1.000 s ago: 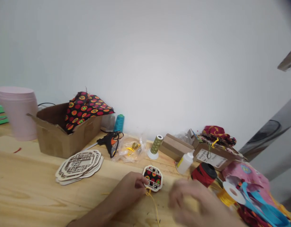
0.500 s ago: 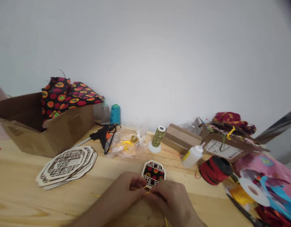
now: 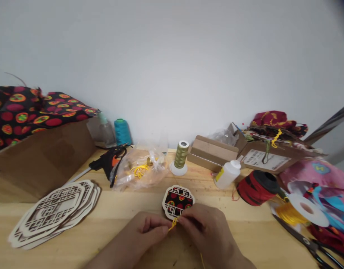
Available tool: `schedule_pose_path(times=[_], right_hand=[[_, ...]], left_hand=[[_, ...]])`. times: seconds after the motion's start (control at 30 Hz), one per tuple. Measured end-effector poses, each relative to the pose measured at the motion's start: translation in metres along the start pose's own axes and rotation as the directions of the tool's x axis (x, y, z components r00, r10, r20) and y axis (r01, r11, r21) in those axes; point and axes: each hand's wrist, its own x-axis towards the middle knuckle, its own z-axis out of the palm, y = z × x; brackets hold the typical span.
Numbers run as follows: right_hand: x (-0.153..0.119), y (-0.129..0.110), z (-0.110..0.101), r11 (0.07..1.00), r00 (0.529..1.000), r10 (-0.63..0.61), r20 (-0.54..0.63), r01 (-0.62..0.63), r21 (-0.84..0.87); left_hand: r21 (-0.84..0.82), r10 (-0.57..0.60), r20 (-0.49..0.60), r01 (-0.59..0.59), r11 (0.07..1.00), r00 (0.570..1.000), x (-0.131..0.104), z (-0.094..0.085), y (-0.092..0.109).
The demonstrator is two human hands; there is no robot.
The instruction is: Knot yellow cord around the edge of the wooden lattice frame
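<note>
Left hand (image 3: 145, 232): thumb and fingertips pinched on yellow cord (image 3: 173, 224).
Right hand (image 3: 209, 229): pinching the same cord, fingertips near my left's.
Pendant (image 3: 178, 200): on tabletop (image 3: 130, 201), just beyond my fingertips, patterned fabric in pale lattice; right fingers overlap its lower edge, can't tell if touching.
Cord: bunched at pendant's lower edge.
Behind pendant: green thread spool (image 3: 181, 155), upright.
Far right: scissors (image 3: 307, 241).
</note>
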Motion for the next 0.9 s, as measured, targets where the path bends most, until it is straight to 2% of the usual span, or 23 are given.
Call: schedule_pose_path(times=[0.1,0.27,0.4,0.6,0.73,0.9], right_hand=[[-0.0007,-0.0023,-0.0014,0.999,0.998,-0.028,-0.049,0.03,0.041],[-0.0001,-0.0045,-0.0044,0.995,0.988,-0.022,-0.15,0.035,0.09],[0.0004,-0.0047,-0.0056,0.988,0.983,-0.007,-0.185,0.036,0.153],[-0.0003,-0.0061,-0.0019,0.961,0.985,0.033,-0.169,0.016,0.277],[0.0003,-0.0085,-0.0001,0.94,0.99,0.074,-0.123,-0.027,0.341],[0.002,-0.0095,0.0005,0.924,0.99,0.09,-0.109,-0.042,0.379]], left_hand=[[-0.053,-0.02,0.005,0.02,0.998,1.0,-0.0001,0.0035,-0.0021],[0.018,-0.017,-0.048,0.018,1.0,0.999,0.0003,0.0062,-0.0052],[0.04,0.019,-0.011,-0.018,0.999,1.0,0.0008,0.0054,-0.0049],[0.021,0.109,0.068,-0.11,0.994,0.992,0.0002,0.0064,-0.0023],[0.004,0.08,0.059,-0.08,0.997,0.995,0.0012,0.0073,-0.0028],[0.123,0.167,-0.004,-0.165,0.979,0.986,-0.0002,0.0084,-0.0028]])
